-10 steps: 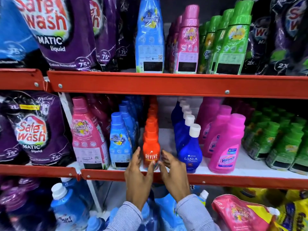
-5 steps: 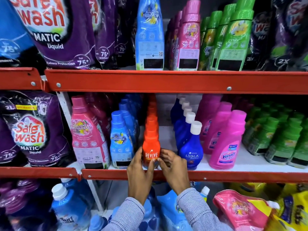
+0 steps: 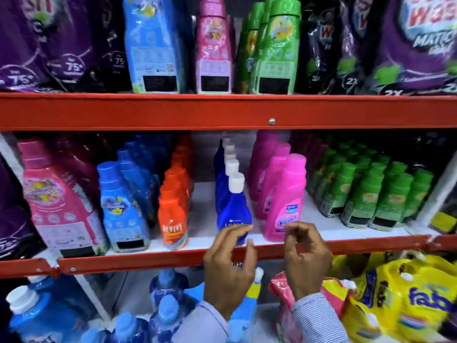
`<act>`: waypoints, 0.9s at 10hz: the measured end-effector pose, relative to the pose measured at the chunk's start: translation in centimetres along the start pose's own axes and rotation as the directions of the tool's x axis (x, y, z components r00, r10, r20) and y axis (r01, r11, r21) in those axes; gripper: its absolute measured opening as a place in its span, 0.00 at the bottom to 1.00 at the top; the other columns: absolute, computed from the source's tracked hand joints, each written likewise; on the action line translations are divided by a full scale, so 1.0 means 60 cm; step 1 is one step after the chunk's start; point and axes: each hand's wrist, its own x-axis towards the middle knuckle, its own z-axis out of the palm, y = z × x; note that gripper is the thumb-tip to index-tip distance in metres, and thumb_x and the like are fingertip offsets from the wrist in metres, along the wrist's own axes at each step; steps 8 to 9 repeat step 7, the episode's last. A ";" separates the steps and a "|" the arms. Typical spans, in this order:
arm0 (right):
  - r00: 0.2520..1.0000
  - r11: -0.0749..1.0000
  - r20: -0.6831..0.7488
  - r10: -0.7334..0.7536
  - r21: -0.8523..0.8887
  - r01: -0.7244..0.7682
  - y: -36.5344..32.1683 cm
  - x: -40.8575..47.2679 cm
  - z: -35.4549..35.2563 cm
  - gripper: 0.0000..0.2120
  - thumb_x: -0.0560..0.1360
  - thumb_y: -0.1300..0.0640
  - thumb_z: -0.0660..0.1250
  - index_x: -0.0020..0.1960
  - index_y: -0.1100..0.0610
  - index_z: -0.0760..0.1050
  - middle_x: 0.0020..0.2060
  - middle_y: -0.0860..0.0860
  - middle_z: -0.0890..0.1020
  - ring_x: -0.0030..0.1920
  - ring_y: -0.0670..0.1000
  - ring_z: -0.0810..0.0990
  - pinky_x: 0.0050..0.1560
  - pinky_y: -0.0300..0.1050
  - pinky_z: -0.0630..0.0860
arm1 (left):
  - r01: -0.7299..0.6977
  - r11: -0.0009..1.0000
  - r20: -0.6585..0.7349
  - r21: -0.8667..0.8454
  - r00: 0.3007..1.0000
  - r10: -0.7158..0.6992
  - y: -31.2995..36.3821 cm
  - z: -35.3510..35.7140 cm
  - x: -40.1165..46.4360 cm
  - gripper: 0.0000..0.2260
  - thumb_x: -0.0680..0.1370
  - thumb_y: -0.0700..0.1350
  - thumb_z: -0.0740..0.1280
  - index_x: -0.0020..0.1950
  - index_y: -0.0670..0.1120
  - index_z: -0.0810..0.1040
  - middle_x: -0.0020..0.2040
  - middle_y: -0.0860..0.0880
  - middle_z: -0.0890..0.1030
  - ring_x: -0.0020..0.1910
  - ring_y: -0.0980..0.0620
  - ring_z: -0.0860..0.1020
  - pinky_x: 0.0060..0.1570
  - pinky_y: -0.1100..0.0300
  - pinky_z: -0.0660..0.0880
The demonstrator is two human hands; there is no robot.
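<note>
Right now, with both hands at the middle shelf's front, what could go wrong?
The left hand hovers at the front blue white-capped bottle; a nudge might tip it into the row behind. The right hand is close to the front pink bottle, which stands near the shelf edge and could be knocked off.

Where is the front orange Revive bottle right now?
Head view: the orange Revive bottle stands at the front edge of the middle shelf, left of centre, between a light blue bottle and a white-capped dark blue bottle.
</note>
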 end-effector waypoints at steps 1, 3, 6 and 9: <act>0.990 0.994 0.107 0.087 -0.069 -0.080 0.051 0.053 -0.031 0.16 0.71 0.69 0.69 0.55 0.54 0.76 0.49 0.54 0.84 0.45 0.53 0.84 0.49 0.52 0.81 | 0.126 0.990 0.201 0.058 0.970 -0.136 0.010 0.070 0.002 0.20 0.75 0.52 0.65 0.66 0.50 0.81 0.59 0.52 0.85 0.57 0.56 0.82 0.62 0.61 0.76; 0.866 0.979 0.485 0.124 -0.200 -0.029 0.099 0.103 -0.050 0.21 0.74 0.68 0.67 0.66 0.57 0.74 0.56 0.51 0.84 0.53 0.48 0.85 0.53 0.26 0.73 | 0.260 0.937 0.321 0.234 0.889 -0.327 -0.011 0.145 0.016 0.28 0.76 0.55 0.65 0.73 0.43 0.72 0.63 0.42 0.84 0.60 0.41 0.82 0.62 0.50 0.77; 0.862 0.986 0.496 0.107 -0.162 -0.030 0.104 0.111 -0.052 0.18 0.75 0.62 0.69 0.64 0.51 0.76 0.52 0.43 0.84 0.52 0.43 0.84 0.57 0.38 0.78 | 0.299 0.919 0.277 0.258 0.888 -0.367 -0.049 0.168 0.020 0.23 0.77 0.56 0.64 0.69 0.49 0.74 0.56 0.46 0.87 0.54 0.44 0.85 0.55 0.47 0.82; 0.910 0.989 0.390 0.143 -0.081 -0.121 0.100 0.108 -0.067 0.21 0.74 0.62 0.72 0.65 0.50 0.75 0.56 0.46 0.85 0.54 0.45 0.85 0.58 0.39 0.79 | 0.251 0.934 0.242 0.255 0.918 -0.313 -0.035 0.162 0.012 0.26 0.77 0.56 0.66 0.73 0.48 0.74 0.61 0.46 0.86 0.58 0.44 0.84 0.59 0.48 0.81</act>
